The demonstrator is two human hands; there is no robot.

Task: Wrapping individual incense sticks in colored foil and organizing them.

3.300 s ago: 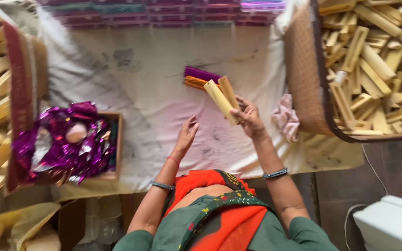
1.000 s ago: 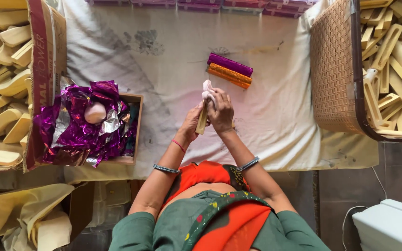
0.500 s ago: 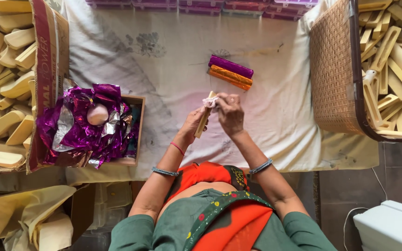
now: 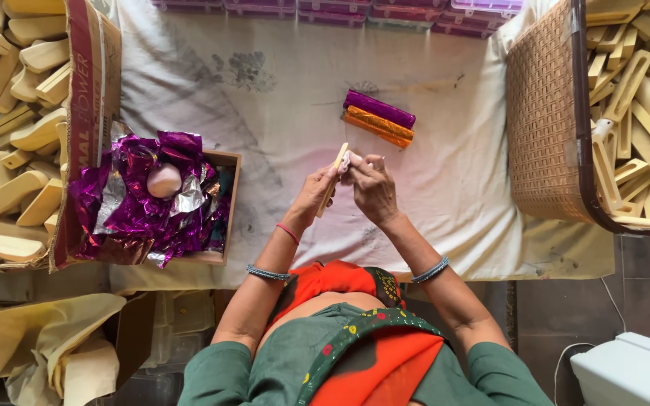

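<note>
My left hand (image 4: 314, 194) holds a pale wooden stick (image 4: 336, 171) upright over the white cloth (image 4: 280, 98). My right hand (image 4: 370, 188) presses a small pink rag (image 4: 346, 160) against the top of that stick. Just beyond the hands lie a purple foil-wrapped stick (image 4: 379, 108) and an orange foil-wrapped stick (image 4: 378, 125), side by side on the cloth.
A woven basket (image 4: 547, 128) full of bare wooden pieces stands at the right. A cardboard box (image 4: 84, 90) of similar pieces is at the left. Beside it, a small wooden box (image 4: 223, 210) holds crumpled purple foil (image 4: 144, 207) with a pale round lump (image 4: 165, 180) on top.
The rag has slid from covering the stick's top to a small bunch at its upper edge. The right hand has shifted slightly right. The view has drifted a little.
</note>
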